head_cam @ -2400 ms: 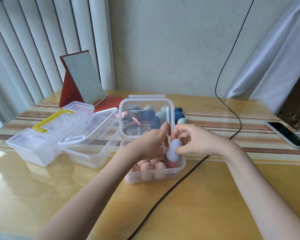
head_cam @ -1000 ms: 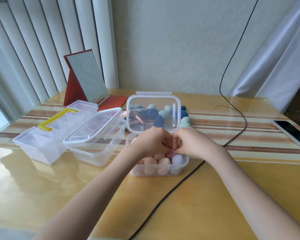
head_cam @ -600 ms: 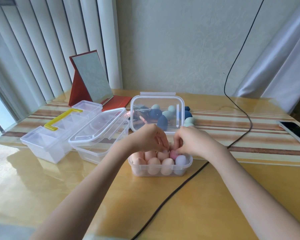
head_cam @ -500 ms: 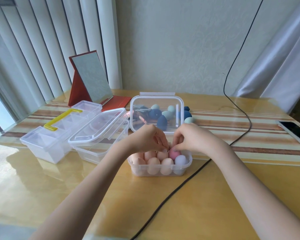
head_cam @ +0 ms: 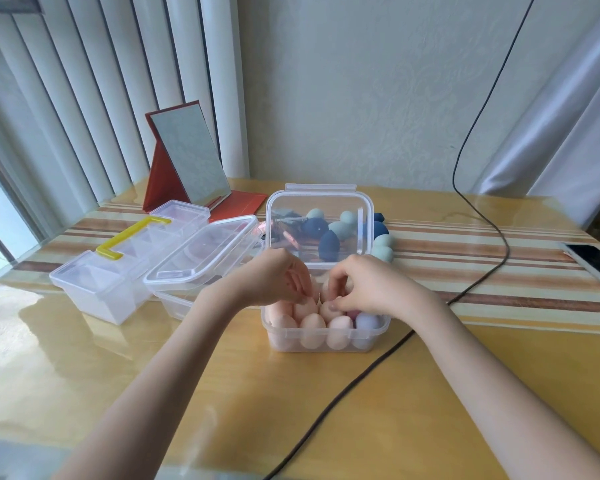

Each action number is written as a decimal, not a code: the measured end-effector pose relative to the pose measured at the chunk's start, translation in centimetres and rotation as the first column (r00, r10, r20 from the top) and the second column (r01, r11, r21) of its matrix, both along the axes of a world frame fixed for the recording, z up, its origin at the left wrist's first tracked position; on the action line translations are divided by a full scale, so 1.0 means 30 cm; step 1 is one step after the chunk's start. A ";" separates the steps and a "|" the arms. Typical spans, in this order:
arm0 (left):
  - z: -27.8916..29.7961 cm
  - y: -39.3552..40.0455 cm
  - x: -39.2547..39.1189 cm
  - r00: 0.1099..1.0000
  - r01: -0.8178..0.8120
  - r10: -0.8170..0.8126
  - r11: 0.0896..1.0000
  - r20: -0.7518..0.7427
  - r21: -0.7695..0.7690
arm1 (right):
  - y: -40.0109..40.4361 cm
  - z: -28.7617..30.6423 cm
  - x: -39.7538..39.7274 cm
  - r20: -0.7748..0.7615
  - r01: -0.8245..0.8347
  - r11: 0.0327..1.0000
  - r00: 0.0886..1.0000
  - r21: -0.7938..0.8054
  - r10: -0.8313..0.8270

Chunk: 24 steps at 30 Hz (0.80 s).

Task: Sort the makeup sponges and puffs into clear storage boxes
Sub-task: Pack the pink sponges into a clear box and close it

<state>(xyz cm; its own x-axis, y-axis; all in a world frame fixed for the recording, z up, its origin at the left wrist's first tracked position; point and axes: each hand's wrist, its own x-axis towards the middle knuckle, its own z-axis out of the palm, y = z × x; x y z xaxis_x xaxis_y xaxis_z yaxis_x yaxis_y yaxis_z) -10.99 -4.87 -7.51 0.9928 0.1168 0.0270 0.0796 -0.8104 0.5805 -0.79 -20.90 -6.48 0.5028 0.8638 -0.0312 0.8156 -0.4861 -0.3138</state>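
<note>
Packing is under way at the near box (head_cam: 326,342), a clear tub standing at the table's (head_cam: 118,375) near centre, with its hinged lid (head_cam: 319,223) stood upright on the far side so the opening stays free for both hands. The left hand (head_cam: 274,280) reaches in from the left, fingers curled down onto the peach sponges (head_cam: 312,329), apparently pinching or nudging one; whether it truly grips cannot be told. The right hand (head_cam: 364,289) comes in from the right, thumb and fingertips drawn together on a peach sponge in the back row, seemingly seating it upright. Sponges stand on end, touching one another in rows, judged the tightest way to fill the tub. A lilac sponge (head_cam: 366,323) occupies the near right corner, with a pink one (head_cam: 353,312) just behind, mostly hidden by the right hand. Blue and green sponges (head_cam: 329,245) lie unsorted on the table beyond the lid, seen partly through it, within easy reach for the next lot. Two further clear boxes wait to the left: a lidded box (head_cam: 201,258) and a handled case (head_cam: 118,271) with a yellow handle. A black cable (head_cam: 343,386) runs close by the tub's near right corner; snagging it is a minor risk. A mirror (head_cam: 191,161) stands far left; a phone (head_cam: 596,265) lies at the right edge.
</note>
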 end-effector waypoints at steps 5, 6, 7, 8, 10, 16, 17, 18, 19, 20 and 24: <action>0.006 0.002 -0.009 1.000 0.022 -0.022 0.999 -0.004 0.025 | 0.011 -0.017 0.011 -0.052 -0.006 0.999 0.999 0.053 0.008; 0.004 0.002 -0.014 0.999 0.003 -0.003 1.000 0.050 -0.004 | 0.010 -0.018 0.016 -0.101 0.006 0.994 0.995 0.112 0.005; -0.004 0.002 -0.020 0.990 -0.033 0.038 0.999 0.139 -0.038 | 0.008 -0.021 0.027 -0.145 0.030 0.982 0.989 0.186 -0.003; -0.016 0.000 -0.028 0.963 -0.085 0.100 0.994 0.249 -0.072 | 0.006 -0.024 0.037 -0.163 0.057 0.964 0.987 0.261 -0.014; -0.056 -0.011 -0.044 0.866 -0.211 0.239 0.971 0.439 -0.111 | 0.006 -0.039 0.056 -0.160 0.091 0.927 0.987 0.363 -0.034; -0.155 -0.069 -0.052 0.701 -0.408 0.424 0.898 0.574 -0.165 | 0.023 -0.118 0.094 -0.106 0.183 0.746 0.983 0.641 -0.151; -0.159 -0.065 -0.048 0.692 -0.417 0.459 0.884 0.557 -0.210 | 0.023 -0.131 0.098 -0.088 0.209 0.690 0.974 0.693 -0.207; -0.160 -0.063 -0.046 0.690 -0.414 0.483 0.875 0.540 -0.253 | 0.026 -0.144 0.102 -0.087 0.240 0.635 0.961 0.735 -0.262; -0.165 -0.057 -0.041 0.696 -0.397 0.499 0.867 0.516 -0.303 | 0.031 -0.156 0.107 -0.103 0.270 0.591 0.948 0.760 -0.301; -0.166 -0.055 -0.039 0.715 -0.371 0.510 0.856 0.478 -0.359 | 0.035 -0.162 0.107 -0.145 0.303 0.565 0.940 0.768 -0.308; -0.162 -0.064 -0.040 0.770 -0.285 0.528 0.787 0.358 -0.548 | 0.052 -0.126 0.096 -0.538 0.481 0.543 0.841 0.689 -0.062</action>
<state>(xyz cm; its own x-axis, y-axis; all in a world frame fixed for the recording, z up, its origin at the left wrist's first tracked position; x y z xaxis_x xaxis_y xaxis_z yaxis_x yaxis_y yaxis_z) -12.18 -6.80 -12.38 0.7158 0.6250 0.3115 -0.0387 -0.4099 0.9113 2.10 -19.34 -10.25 0.8301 0.4642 0.3090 0.3735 -0.0513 -0.9262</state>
